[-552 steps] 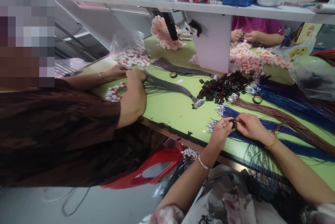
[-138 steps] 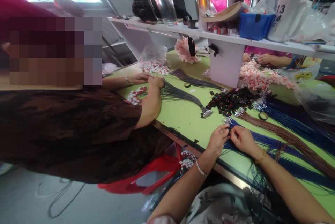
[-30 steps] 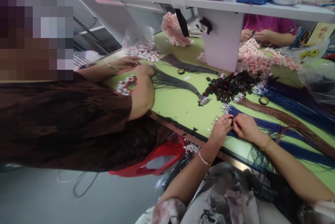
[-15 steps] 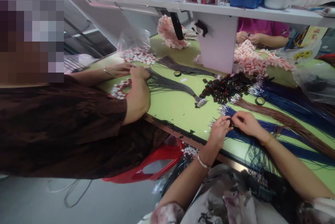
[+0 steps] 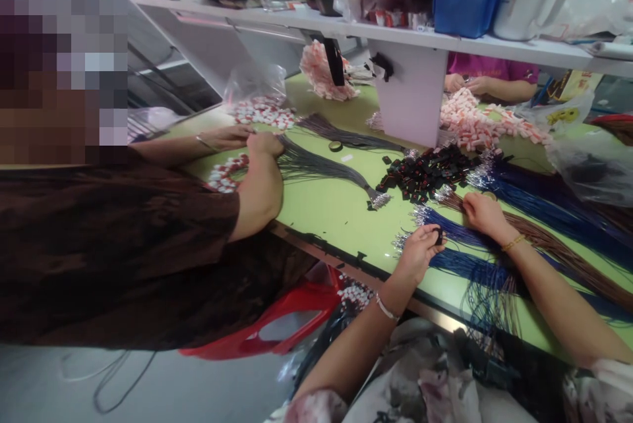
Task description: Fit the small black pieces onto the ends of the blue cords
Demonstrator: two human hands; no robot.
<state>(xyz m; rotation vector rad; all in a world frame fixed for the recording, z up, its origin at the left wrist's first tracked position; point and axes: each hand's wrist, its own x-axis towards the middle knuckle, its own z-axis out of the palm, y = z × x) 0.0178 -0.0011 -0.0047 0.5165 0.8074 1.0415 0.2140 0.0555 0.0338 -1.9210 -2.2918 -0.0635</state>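
In my left hand [image 5: 418, 255], a small black connector housing [image 5: 438, 236] is pinched between thumb and fingers, above the table's front edge. Farther right, my right hand [image 5: 487, 215] reaches over a bundle of brown wires [image 5: 537, 232], close to its silvery terminal ends. Its fingertips are drawn together; what is between them, if anything, is too small to make out. Blue wires [image 5: 459, 228] with metal terminals lie between and below my hands. Just beyond is a heap of black connector housings [image 5: 428, 172].
At left a co-worker's hands [image 5: 262, 143] work by grey wires [image 5: 326, 163]. White-and-red connectors [image 5: 264, 112] and pinkish ones [image 5: 469, 120] lie in piles. A shelf [image 5: 405, 34] on an upright panel [image 5: 413, 100] crosses above the table. Another person's hands [image 5: 467, 84] show behind.
My right hand has left the black connector housing and moved right and up to the brown wires. My left hand keeps the housing, nearly in place. The view has tilted slightly.
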